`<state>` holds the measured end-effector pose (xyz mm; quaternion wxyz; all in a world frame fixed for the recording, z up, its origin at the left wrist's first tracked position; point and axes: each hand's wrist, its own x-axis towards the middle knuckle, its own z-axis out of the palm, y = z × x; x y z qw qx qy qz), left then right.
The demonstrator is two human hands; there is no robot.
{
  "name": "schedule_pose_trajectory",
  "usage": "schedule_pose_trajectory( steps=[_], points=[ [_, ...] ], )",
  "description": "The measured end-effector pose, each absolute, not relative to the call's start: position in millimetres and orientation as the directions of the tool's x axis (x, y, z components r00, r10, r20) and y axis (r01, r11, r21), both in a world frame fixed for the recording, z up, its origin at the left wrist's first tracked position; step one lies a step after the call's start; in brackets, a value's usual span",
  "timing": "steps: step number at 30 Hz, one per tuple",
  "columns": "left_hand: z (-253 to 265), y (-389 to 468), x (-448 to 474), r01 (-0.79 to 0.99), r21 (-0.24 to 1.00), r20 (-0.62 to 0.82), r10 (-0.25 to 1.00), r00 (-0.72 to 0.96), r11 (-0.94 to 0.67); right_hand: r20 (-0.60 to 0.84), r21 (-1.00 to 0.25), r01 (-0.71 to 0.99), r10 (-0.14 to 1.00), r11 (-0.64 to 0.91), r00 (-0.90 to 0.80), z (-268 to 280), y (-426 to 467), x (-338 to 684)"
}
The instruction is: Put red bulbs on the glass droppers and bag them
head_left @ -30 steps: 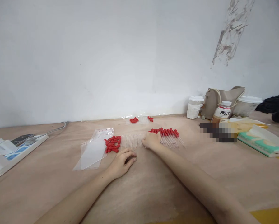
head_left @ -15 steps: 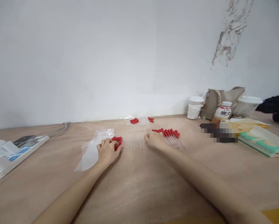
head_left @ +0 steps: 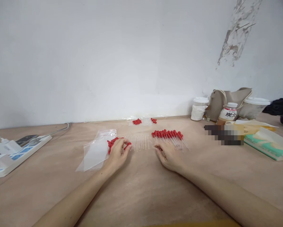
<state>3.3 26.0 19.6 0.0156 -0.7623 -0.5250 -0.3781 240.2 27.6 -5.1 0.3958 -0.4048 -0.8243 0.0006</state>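
Note:
My left hand [head_left: 117,154] pinches a red rubber bulb [head_left: 127,145] between thumb and fingers. Behind it lies a pile of loose red bulbs [head_left: 111,143], partly covered by the hand. A row of bare, clear dropper tubes [head_left: 140,143] lies between my hands. My right hand [head_left: 168,155] is closed in a pinch on a thin, clear dropper tube [head_left: 151,143], whose tip points toward the left hand. Just beyond the right hand, several droppers with red bulbs fitted [head_left: 168,134] lie side by side.
Clear plastic bags [head_left: 94,154] lie left of the pile. More red bulbs [head_left: 137,121] and tubes sit near the wall. At far left is a power strip [head_left: 34,149] with a phone [head_left: 26,140]. A cup [head_left: 199,108], bottle [head_left: 227,113] and tissue pack [head_left: 269,146] stand right.
My left hand has lifted a red bulb from the pile and moved slightly right. My right hand has drawn back toward me from the row, with a tube in its fingers.

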Motion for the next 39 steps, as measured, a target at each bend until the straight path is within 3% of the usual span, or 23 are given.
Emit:
schedule_pose_trajectory(
  steps=[7,13,29,39],
  points=[
    [-2,11,18,0.546,0.632,0.486,0.829,0.274,-0.551,0.578,-0.231,0.686,0.665,0.690,-0.474,-10,19,239],
    [-14,19,18,0.387,0.778,0.416,0.868,0.272,-0.494,0.597,-0.160,0.677,0.617,0.719,-0.514,-10,19,238],
    [-11,17,21,0.446,0.749,0.443,0.871,0.211,-0.489,0.597,-0.143,0.653,0.591,0.744,-0.542,-13,21,233],
    [-5,15,22,0.525,0.614,0.462,0.808,0.367,-0.590,0.591,-0.166,0.609,0.572,0.776,-0.568,-14,24,234]
  ],
)
